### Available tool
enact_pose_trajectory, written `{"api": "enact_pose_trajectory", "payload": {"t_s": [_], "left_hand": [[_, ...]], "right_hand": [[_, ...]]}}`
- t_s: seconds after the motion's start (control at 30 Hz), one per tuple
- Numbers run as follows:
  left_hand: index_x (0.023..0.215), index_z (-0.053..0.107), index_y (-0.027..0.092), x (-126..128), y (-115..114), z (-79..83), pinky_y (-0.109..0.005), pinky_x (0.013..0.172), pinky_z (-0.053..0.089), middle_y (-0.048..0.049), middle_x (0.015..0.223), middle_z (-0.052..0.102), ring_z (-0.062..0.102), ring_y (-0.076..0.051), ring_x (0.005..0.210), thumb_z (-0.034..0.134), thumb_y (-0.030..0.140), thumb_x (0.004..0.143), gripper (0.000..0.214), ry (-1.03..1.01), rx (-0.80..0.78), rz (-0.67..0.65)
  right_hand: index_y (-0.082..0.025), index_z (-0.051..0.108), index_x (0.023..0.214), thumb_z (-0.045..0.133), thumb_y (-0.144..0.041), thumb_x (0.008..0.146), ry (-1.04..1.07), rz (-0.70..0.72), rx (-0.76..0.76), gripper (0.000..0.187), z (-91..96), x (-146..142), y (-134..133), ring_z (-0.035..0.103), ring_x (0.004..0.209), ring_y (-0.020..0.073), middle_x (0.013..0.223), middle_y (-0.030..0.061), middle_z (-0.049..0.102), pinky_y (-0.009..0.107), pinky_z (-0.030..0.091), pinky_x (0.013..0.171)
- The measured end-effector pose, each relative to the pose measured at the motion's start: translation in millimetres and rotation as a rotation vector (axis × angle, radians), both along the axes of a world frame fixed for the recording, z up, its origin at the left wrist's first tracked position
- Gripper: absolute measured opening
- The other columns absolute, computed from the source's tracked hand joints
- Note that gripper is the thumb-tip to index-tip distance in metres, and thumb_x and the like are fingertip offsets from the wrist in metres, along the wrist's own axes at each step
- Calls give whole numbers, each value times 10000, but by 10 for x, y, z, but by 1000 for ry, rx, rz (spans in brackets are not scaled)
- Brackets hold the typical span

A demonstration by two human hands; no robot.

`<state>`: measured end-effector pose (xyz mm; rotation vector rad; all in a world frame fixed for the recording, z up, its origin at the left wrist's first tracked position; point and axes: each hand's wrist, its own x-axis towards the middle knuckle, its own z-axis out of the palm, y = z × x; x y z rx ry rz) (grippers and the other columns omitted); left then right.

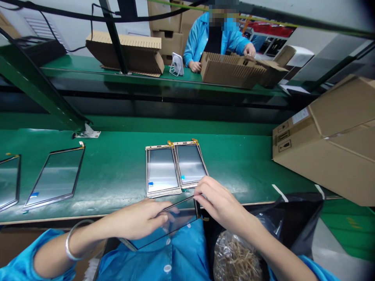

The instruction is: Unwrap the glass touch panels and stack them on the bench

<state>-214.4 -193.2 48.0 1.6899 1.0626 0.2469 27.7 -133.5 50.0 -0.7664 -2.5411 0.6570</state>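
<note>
My left hand (140,219) grips a dark glass panel (175,224) from its left side, holding it just below the belt's near edge over my blue coat. My right hand (218,201) pinches the panel's upper right corner, fingers closed. Two stacks of gold-framed glass panels lie side by side on the green belt just beyond my hands, the left stack (161,171) and the right stack (190,164), each with a small blue tab at its lower left corner.
Two dark-framed panels (57,175) (8,180) lie on the belt (117,168) at the left. A large cardboard box (331,140) sits at the right, a black bag of scraps (263,234) near my right arm. Across the line a person's hand (249,50) rests on slotted cardboard trays (231,70).
</note>
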Motion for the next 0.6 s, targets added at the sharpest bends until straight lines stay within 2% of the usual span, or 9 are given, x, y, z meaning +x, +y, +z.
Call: {"api": "enact_pose_trajectory", "payload": {"t_s": [0.17,0.43,0.53,0.6], "left_hand": [[1242,577,233,9,19,30,-329,912,470,-47,1161,680,633,-226,1032,412,269,927,357,23,8,-18],[1228,583,237,48,-8,35,-346,938,453,-56,1176,672,619,-231,1073,431,251,919,345,-8,-7,-12],[1207,569,207,37,82,-72,-326,819,516,-86,1124,698,663,-219,984,444,291,928,317,-158,-180,91],[1166,565,181,1,199,-186,-290,711,540,-114,1105,708,693,-210,907,481,310,919,291,-322,-362,234]], "right_hand": [[-157,561,855,370,-142,963,-54,-16,181,220,-51,0,-47,507,779,172,817,67,560,289,445,671],[-155,558,838,371,-120,952,-69,-7,285,221,-76,-47,-65,507,741,184,768,69,562,291,436,639],[-166,560,859,391,-112,941,5,4,293,196,-94,67,-239,519,704,180,755,63,581,288,437,608],[-190,564,860,437,-140,928,87,-54,163,154,-122,380,-443,540,684,171,753,50,594,282,455,597]]}}
